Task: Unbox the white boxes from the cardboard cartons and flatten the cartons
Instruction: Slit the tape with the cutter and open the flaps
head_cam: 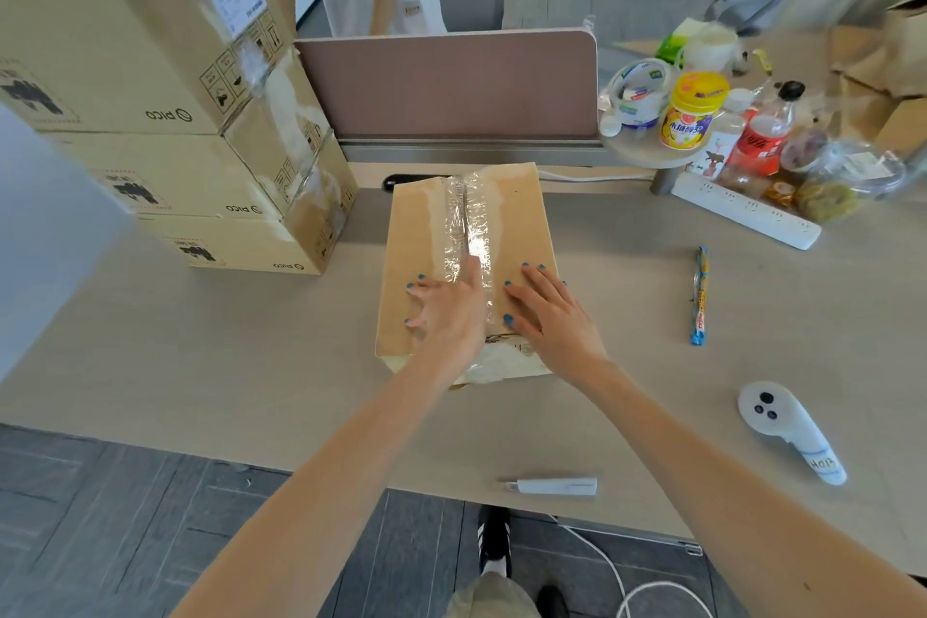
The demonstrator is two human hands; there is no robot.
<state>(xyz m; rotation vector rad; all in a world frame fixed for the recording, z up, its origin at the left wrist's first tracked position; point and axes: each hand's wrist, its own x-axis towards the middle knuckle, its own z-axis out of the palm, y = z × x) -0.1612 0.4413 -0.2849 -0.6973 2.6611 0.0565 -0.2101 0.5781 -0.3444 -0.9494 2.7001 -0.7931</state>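
A cardboard carton lies on the desk in front of me, its two top flaps closed, with crinkled clear tape running along the centre seam. My left hand rests flat on the left flap, fingers spread, one finger lying along the seam. On the right flap lies my right hand, palm down with straight fingers. Three more sealed cartons are stacked at the left of the desk. No white box is in sight.
A white box cutter lies near the desk's front edge. To its right are a white controller and a wrapped snack stick. Bottles, jars and a power strip crowd the back right. A pink divider stands behind the carton; people stand beyond.
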